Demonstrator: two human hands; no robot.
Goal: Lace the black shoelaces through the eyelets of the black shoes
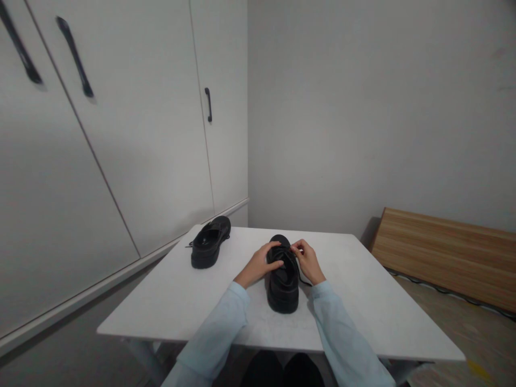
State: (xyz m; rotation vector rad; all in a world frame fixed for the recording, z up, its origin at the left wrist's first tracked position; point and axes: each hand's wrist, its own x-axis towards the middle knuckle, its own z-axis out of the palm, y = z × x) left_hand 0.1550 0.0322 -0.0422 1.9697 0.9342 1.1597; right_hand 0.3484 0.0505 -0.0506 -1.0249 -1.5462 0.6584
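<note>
Both hands meet over a black shoe whose long axis points away from the person. The left hand rests flat on its side. The right hand pinches the lace in a narrow grip.

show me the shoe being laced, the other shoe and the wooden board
laced black shoe (282, 293), head view, on its heel end
second black shoe (209, 244), head view, on its open top
wooden board (443, 255), head view, on its flat face
</note>
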